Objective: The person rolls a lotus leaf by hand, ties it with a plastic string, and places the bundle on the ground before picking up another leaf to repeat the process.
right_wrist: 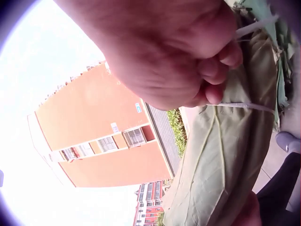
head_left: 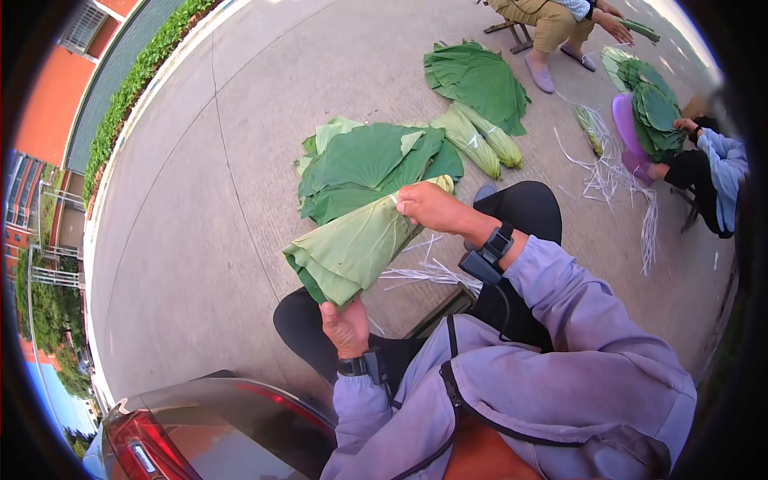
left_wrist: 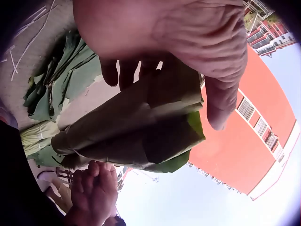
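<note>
**Desk:** What stands at the left of your picture?

**Operator:** From my remote screen, I have an orange-walled building at the upper left, a clipped green hedge beside pale concrete paving, and a shiny dark car with a red tail light at the lower left.

**Desk:** And the hands?

**Operator:** Just below centre, I see the bare left hand with fingers extended, supporting the wide end of a cone-shaped roll of pale green leaves. The roll slants across mid-frame, in front of a layered stack of broad dark-green leaves. At its narrow, upper-right end, the bare right hand has its fingers curled; my right wrist view shows them pinching a thin white strip that crosses the roll.

**Desk:** Farther right?

**Operator:** I count two tied, pale green leaf bundles right of upper centre, below a fan-shaped pile of green leaves. A seated person in tan trousers occupies the upper right, above a tangle of white strips. At the far right, a person in pale blue sleeves touches a stack of round green leaves.
</note>
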`<action>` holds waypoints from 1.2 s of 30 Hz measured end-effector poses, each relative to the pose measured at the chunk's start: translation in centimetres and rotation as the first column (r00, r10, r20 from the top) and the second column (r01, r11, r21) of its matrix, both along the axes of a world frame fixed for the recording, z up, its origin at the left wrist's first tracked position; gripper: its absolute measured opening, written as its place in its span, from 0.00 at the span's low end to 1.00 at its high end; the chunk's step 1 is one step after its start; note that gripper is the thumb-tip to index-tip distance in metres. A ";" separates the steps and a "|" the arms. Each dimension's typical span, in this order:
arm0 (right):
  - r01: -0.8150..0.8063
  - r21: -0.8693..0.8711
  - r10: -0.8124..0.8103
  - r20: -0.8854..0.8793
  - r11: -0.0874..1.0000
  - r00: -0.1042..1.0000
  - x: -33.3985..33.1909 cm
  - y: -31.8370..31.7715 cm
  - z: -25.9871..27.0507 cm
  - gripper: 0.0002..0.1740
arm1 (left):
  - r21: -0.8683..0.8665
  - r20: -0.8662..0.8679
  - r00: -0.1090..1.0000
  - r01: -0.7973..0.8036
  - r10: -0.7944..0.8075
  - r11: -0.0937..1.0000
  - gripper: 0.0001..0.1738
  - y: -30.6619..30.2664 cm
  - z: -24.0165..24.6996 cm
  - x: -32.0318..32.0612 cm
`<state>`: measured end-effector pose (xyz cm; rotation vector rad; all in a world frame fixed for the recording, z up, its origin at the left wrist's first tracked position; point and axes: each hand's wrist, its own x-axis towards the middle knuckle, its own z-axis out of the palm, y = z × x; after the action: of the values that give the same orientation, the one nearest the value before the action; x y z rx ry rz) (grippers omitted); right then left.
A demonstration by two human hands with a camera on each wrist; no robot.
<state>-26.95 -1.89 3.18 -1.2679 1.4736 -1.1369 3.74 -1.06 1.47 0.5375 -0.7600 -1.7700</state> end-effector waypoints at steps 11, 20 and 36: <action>-0.073 0.128 0.140 -0.677 0.989 0.723 -1.9 -3.2 1.6 0.12 | 0.103 0.142 0.987 0.066 -0.081 0.992 0.49 -1.8 0.3 0.1; -0.036 0.213 0.182 -0.722 0.976 0.667 -0.9 -4.6 -0.7 0.14 | -0.091 0.711 0.703 0.060 0.022 0.994 0.39 -1.4 -0.8 -2.4; -0.134 0.026 0.115 -0.693 0.991 0.711 3.2 -5.5 -2.0 0.08 | 0.321 0.804 0.145 0.711 -0.577 0.626 0.55 1.6 -5.5 -5.9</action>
<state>-23.76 -7.42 1.15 -1.9159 1.8636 -0.5874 -2.19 0.58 -4.02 1.1914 -2.1332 -2.1422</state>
